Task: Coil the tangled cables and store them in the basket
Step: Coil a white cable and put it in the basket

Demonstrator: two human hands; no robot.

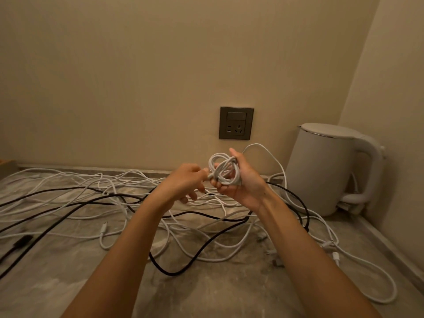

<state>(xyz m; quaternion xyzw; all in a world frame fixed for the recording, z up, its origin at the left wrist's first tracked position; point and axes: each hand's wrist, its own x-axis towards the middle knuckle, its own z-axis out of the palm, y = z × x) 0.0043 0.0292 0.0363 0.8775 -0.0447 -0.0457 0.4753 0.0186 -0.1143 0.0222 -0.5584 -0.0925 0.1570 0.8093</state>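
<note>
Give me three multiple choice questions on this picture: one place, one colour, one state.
1. Where does the kettle stand?
A. left of the wall socket
B. right of the wall socket
C. directly below it

2. What colour is the coil in the right hand?
A. black
B. white
C. red

3. What is the left hand doing?
A. hanging idle
B. lifting the kettle
C. pinching the coil's end

Answers:
1. B: the kettle stands by the right-hand corner.
2. B: the coil's loops show white.
3. C: thumb and fingertips meet on the end beside the coil.
</note>
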